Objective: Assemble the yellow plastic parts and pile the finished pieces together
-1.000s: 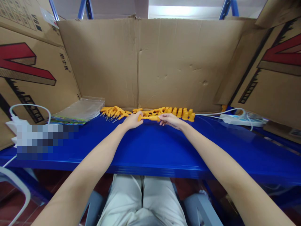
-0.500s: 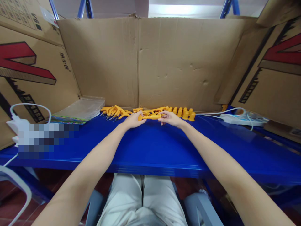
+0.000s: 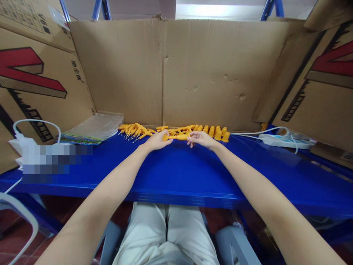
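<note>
My left grip (image 3: 159,140) clamped on left end of orange piece (image 3: 182,137); my right grip (image 3: 202,139) pinching its right end with fingertips. Piece is level between both, near back of blue surface (image 3: 182,169), in front of orange branching parts (image 3: 189,128). Orange cap-like parts (image 3: 211,131) standing to right.

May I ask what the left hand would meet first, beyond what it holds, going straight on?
The left hand would probably meet yellow branched plastic pieces ahead, though depth is unclear.
</note>
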`<state>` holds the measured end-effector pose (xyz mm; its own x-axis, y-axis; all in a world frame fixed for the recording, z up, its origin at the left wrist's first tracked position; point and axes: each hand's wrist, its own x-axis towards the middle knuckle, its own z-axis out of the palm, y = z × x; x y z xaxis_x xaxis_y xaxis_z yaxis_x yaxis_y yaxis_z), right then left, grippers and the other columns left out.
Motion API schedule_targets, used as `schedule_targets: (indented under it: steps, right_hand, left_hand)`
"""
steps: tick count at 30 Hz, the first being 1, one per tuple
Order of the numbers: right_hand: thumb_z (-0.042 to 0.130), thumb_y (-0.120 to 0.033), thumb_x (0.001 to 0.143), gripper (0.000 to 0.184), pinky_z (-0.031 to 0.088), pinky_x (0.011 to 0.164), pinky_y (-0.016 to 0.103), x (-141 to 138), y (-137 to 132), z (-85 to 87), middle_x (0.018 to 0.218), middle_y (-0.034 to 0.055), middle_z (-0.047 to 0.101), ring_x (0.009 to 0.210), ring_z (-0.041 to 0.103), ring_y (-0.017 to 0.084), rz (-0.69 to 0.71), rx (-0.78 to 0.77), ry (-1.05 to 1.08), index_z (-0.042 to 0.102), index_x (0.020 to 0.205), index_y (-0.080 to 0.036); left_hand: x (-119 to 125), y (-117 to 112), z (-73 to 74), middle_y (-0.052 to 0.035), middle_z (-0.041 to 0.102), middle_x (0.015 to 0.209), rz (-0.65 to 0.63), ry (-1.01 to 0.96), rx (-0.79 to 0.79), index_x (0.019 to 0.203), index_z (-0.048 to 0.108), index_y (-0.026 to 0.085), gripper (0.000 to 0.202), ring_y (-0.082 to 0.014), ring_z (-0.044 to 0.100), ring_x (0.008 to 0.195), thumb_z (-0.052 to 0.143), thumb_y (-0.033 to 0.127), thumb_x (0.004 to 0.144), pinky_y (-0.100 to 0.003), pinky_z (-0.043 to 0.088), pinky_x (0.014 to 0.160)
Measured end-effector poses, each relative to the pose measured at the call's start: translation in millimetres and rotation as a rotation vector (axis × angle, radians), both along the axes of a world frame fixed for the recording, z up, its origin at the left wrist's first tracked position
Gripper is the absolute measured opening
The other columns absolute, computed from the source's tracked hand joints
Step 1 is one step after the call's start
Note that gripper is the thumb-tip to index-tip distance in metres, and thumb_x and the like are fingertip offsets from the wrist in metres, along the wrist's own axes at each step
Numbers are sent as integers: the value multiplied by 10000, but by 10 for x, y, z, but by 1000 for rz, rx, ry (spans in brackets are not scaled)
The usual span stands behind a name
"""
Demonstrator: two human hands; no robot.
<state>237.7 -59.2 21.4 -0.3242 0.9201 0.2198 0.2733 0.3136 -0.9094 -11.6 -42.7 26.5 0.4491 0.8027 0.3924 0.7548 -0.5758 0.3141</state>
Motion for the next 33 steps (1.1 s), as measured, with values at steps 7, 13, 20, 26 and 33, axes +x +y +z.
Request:
schedule_targets:
  steps: [7, 13, 20, 26, 33]
  right_hand:
    - [762, -511, 676, 380, 429, 532, 247, -14, -71, 46, 670, 37, 687, 516, 596, 112, 5, -11, -18, 618, 731, -163]
    - [756, -559, 658, 428, 360, 438, 221, -8, -59, 35, 563, 11, 633, 435, 527, 78, 17, -54, 41, 598, 625, -163]
    - [739, -480, 733, 387, 357, 382, 205, -42, 9, -35, 497, 6, 580, 402, 476, 69, -1, -163, 180, 580, 578, -163]
    - [639, -426, 855, 348, 364, 365, 181, -79, 4, -60, 489, 10, 571, 395, 472, 67, 9, -254, 214, 604, 643, -151]
    - [563, -412, 909, 328, 367, 357, 168, -79, 15, -56, 496, 4, 565, 388, 456, 65, 8, -289, 220, 597, 698, -163]
  left_hand:
    - [8, -17, 10, -56, 659, 850, -8, 33, 18, 991, 555, 189, 353, -244, 622, 844, 537, 493, 813, -302, 394, 697]
    - [17, -19, 5, -58, 660, 845, -7, 34, 31, 1001, 559, 186, 360, -245, 626, 833, 540, 495, 817, -305, 399, 700]
    - [26, -40, 14, -45, 650, 815, 13, 42, 51, 1011, 552, 199, 379, -241, 631, 810, 556, 519, 807, -306, 411, 705]
    - [26, -58, 26, -39, 636, 795, 26, 83, 108, 1027, 543, 206, 387, -232, 628, 780, 556, 523, 807, -302, 411, 693]
    - [28, -59, 27, -38, 631, 773, 42, 107, 131, 1044, 540, 211, 388, -237, 634, 780, 545, 524, 815, -301, 417, 683]
